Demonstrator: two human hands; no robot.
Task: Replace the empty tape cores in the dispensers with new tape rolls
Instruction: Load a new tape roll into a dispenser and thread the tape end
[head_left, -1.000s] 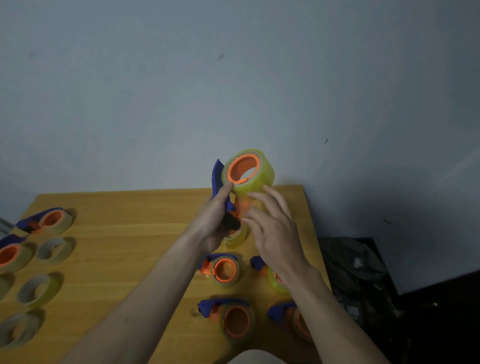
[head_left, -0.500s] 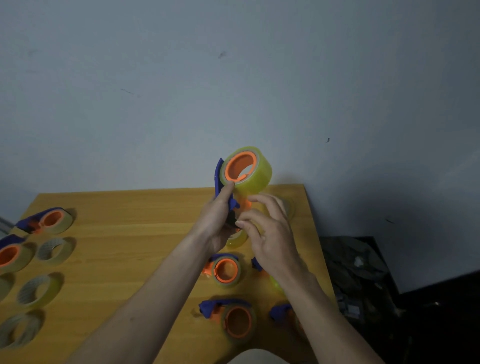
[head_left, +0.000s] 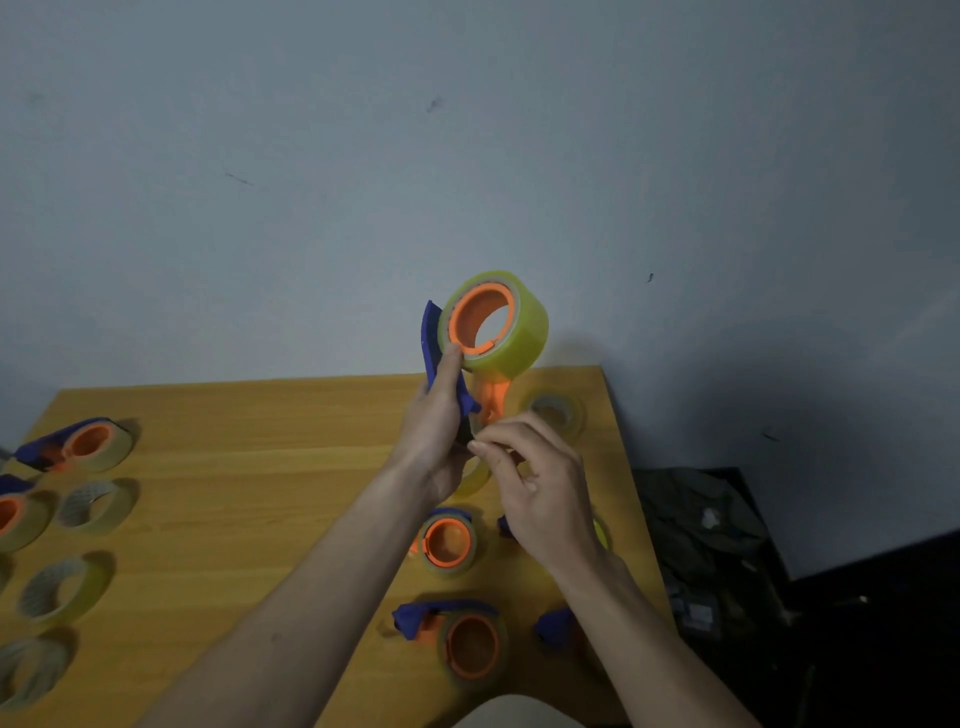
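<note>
My left hand (head_left: 439, 431) grips a blue and orange tape dispenser (head_left: 434, 353) held upright above the wooden table (head_left: 249, 467). A full yellowish tape roll (head_left: 511, 332) sits on its orange hub, and my thumb touches the hub's rim. My right hand (head_left: 535, 483) is just below the roll, its fingertips pinched together at the dispenser's lower end near the cutter. What it pinches is too small to make out. A loose tape roll (head_left: 558, 413) lies behind the hands.
Several loaded dispensers lie near my arms, one at centre (head_left: 447, 543) and one nearer me (head_left: 467, 644). More dispensers (head_left: 83, 441) and several empty tape cores (head_left: 91, 506) lie along the table's left side. A dark bag (head_left: 706, 545) sits on the floor right of the table.
My right hand has drawn back from the roll and curled its fingers into a pinch at the dispenser's lower end. The left hand and dispenser stayed nearly still.
</note>
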